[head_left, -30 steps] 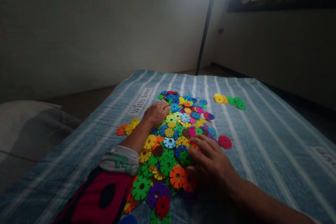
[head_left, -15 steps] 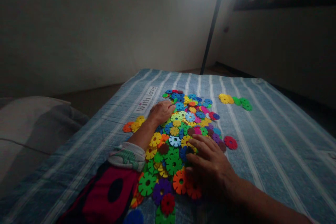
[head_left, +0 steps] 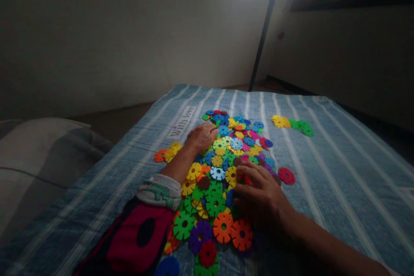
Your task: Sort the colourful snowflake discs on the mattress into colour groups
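A heap of colourful flower-shaped slotted plastic discs (head_left: 215,202) runs along the middle of the cloth. At the heap's left edge, farther back, my left hand (head_left: 203,136) is closed, with a sliver of a green disc (head_left: 217,123) at its fingertips. Lower down on the right side, my right hand (head_left: 263,187) reaches over the discs, its bent fingers apart and touching the heap. A bit of red disc (head_left: 246,179) shows between those fingers; whether they grip it is unclear. Close by are a yellow disc (head_left: 230,175) and a light blue disc (head_left: 217,173).
Striped blue cloth (head_left: 326,181) covers the table. Joined yellow discs (head_left: 280,121) and green discs (head_left: 305,128) lie apart at the back right. A red disc (head_left: 286,176) lies right of my right hand. Yellow discs (head_left: 172,151) sit left of my left forearm.
My right hand's fingers have shifted slightly over the heap, and red now shows between them. My left hand stays almost in place. The whole view has slid a little to the right.
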Motion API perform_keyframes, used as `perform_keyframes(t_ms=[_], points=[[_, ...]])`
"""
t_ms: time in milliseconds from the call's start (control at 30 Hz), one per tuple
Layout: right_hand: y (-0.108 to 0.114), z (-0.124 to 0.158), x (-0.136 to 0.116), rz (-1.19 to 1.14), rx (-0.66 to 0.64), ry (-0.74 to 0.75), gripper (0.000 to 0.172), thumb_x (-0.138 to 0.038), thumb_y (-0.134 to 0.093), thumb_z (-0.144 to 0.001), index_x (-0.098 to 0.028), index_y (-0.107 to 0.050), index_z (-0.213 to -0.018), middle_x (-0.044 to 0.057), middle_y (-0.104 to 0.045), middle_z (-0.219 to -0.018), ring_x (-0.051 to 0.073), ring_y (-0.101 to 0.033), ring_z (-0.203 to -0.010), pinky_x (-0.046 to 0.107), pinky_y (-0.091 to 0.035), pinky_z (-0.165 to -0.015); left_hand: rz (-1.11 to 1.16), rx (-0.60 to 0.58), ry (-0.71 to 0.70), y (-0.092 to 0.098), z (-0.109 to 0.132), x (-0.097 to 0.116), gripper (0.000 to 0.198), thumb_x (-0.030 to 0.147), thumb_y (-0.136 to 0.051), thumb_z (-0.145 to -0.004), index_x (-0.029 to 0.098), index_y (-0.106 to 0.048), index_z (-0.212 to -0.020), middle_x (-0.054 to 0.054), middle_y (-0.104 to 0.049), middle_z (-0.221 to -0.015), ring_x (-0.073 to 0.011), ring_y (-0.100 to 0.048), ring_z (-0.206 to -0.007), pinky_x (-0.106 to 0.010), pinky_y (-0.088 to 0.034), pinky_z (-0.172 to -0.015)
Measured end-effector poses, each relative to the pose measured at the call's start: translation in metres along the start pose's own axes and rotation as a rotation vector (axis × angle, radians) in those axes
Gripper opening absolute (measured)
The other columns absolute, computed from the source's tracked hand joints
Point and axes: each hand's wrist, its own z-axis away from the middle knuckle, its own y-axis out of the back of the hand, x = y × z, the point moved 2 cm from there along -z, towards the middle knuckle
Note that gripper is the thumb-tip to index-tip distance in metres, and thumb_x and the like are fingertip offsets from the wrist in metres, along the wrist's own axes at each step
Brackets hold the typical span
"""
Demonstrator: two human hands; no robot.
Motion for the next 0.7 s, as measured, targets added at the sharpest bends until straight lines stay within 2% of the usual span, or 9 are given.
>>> perform_keyframes(t_ms=[133, 233, 333, 467, 600, 700], points=[[0.0020, 0.0006, 0.0055, -0.030, 0.049, -0.088, 0.011, -0.023, -0.059, -0.087, -0.022, -0.069, -0.082, 0.011, -0.065, -0.115, 0.027, -0.054, -0.119, 0.047, -0.049, -0.095, 0.029, -0.005, -0.013, -0.0011, -0.0001, -0.0003, 0.035, 0.037, -0.036, -0.088, 0.020, -0.065, -0.082, -0.008, -0.069, -0.094, -0.0217, -0.061, -0.095, -0.033, -0.046, -0.091], [0.0034, 0.0001, 0.0036, -0.015, -0.020, -0.091, 0.009, -0.026, -0.062, -0.085, -0.021, -0.069, -0.087, 0.012, -0.064, -0.118, 0.030, -0.052, -0.121, 0.050, -0.048, -0.096, 0.020, -0.010, -0.014, -0.0015, -0.0001, -0.0003, 0.035, 0.038, -0.036, -0.089, 0.020, -0.066, -0.084, -0.009, -0.069, -0.095, -0.0223, -0.061, -0.096, -0.034, -0.046, -0.091], [0.0033, 0.0007, -0.0009, 0.000, -0.083, -0.089, 0.018, -0.034, -0.069, -0.079, -0.019, -0.068, -0.090, 0.015, -0.061, -0.124, 0.035, -0.048, -0.125, 0.055, -0.046, -0.096, 0.006, -0.016, -0.018, -0.0014, 0.0002, 0.0005, 0.035, 0.038, -0.035, -0.089, 0.020, -0.065, -0.084, -0.009, -0.068, -0.094, -0.0224, -0.061, -0.096, -0.034, -0.046, -0.092], [-0.0011, 0.0051, -0.0031, 0.005, -0.091, -0.144, 0.025, -0.038, -0.071, -0.076, -0.019, -0.067, -0.091, 0.017, -0.055, -0.133, 0.037, -0.043, -0.130, 0.059, -0.042, -0.099, 0.011, -0.013, -0.028, -0.0006, 0.0003, 0.0016, 0.035, 0.037, -0.035, -0.089, 0.020, -0.065, -0.083, -0.009, -0.069, -0.094, -0.0227, -0.061, -0.098, -0.035, -0.046, -0.092], [-0.0022, 0.0075, -0.0037, -0.082, -0.055, -0.146, 0.021, -0.036, -0.071, -0.076, -0.021, -0.066, -0.089, 0.015, -0.055, -0.133, 0.035, -0.042, -0.132, 0.056, -0.042, -0.100, 0.000, -0.015, -0.045, 0.0003, 0.0002, 0.0024, 0.036, 0.037, -0.034, -0.089, 0.019, -0.066, -0.085, -0.009, -0.069, -0.095, -0.0227, -0.061, -0.098, -0.034, -0.046, -0.092], [0.0068, 0.0031, -0.0037, -0.199, -0.026, -0.172, 0.011, -0.030, -0.069, -0.079, -0.022, -0.062, -0.081, 0.013, -0.060, -0.128, 0.031, -0.048, -0.128, 0.050, -0.045, -0.100, -0.013, -0.024, -0.037, 0.0002, 0.0000, 0.0022, 0.037, 0.038, -0.033, -0.090, 0.019, -0.066, -0.087, -0.008, -0.069, -0.097, -0.0226, -0.061, -0.100, -0.033, -0.046, -0.092]])
